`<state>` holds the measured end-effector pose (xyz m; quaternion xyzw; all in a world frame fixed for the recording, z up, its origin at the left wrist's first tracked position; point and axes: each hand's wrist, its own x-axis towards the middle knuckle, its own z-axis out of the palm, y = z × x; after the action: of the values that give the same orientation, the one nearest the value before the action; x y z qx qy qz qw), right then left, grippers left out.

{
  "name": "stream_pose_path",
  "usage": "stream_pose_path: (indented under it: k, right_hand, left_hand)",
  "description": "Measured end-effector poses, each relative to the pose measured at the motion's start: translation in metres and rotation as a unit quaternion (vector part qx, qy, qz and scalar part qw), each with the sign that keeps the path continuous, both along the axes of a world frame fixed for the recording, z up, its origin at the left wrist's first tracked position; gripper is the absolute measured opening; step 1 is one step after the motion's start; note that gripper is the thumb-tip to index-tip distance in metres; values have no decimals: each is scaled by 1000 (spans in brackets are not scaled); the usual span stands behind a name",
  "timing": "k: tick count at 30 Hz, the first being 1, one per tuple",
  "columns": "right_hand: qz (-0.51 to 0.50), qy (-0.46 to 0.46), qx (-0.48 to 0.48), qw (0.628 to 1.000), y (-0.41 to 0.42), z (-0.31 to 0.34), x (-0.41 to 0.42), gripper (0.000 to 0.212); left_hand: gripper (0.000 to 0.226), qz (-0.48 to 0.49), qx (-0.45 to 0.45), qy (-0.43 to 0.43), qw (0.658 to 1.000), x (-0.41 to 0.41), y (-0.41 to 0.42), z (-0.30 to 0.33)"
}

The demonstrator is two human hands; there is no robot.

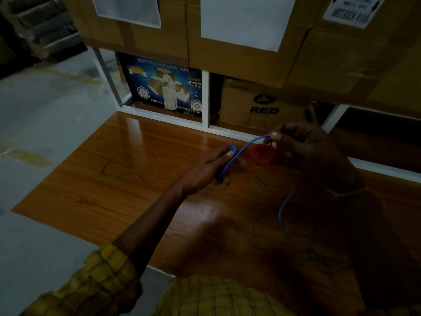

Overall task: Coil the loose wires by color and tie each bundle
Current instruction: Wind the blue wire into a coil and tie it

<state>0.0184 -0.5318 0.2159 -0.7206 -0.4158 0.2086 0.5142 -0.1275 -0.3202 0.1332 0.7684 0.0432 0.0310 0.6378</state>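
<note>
The blue wire runs slantwise from its coil in the left hand up to the right hand, which pinches it above the red coil near the board's far edge.

Storeroom: stacked cardboard cartons, adhesive-tape box.

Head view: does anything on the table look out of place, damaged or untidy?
Nothing looks damaged. A green wire lies loose and uncoiled across the table, apart from the red coil. The left hand and right hand both hold the blue wire. The dim light hides finer detail.
</note>
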Motion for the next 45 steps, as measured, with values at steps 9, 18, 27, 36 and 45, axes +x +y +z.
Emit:
stream_pose_path:
  k: [9,18,27,36,45]
  right_hand:
    - [-157,-26,30,987,44,-75,27,13]
    - [-9,-6,-228,974,50,-124,-30,23]
    - [185,-113,-198,956,26,-70,-64,12]
    - [48,65,19,997,5,-18,-10,23]
    - [-62,67,63,994,40,-38,22,12]
  left_hand:
    - [48,-33,-223,-23,974,-4,-8,7]
    - [45,94,-263,-71,957,11,-6,18]
    - [28,135,9,-50,990,17,9,4]
    - [37,44,68,8,997,5,10,11]
    - [43,-60,-92,-8,994,-4,-6,19]
